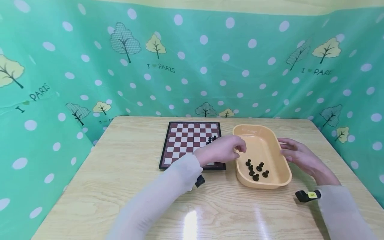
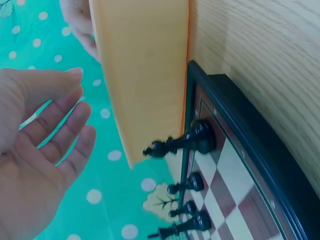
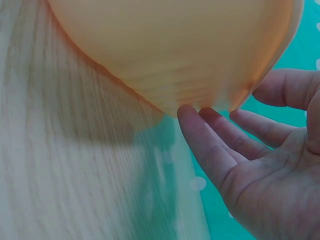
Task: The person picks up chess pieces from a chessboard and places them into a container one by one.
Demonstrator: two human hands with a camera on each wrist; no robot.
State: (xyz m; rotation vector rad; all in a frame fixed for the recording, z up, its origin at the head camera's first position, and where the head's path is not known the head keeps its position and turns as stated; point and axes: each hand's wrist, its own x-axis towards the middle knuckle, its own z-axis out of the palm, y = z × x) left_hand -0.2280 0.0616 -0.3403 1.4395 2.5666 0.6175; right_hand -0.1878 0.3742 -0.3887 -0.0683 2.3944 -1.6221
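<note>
My left hand [image 1: 223, 148] hovers over the left rim of a peach plastic tray [image 1: 271, 150], fingers loosely bent. In the left wrist view the thumb and index tips come close together, with no piece visible between them. Several black chess pieces [image 1: 255, 177] lie in the tray's near half. Left of it a chessboard [image 1: 181, 143] lies flat, partly covered by my left forearm. A black bishop [image 2: 201, 137] and other black pieces stand along its right edge. My right hand [image 1: 300, 156] touches the tray's right outer wall with nearly straight fingers, thumb at the rim.
A light wooden table [image 1: 126, 186] carries the board and tray. Green dotted cloth [image 1: 192, 60] with tree prints hangs behind and along the sides. Black wrist straps [image 1: 309, 195] sit on both arms.
</note>
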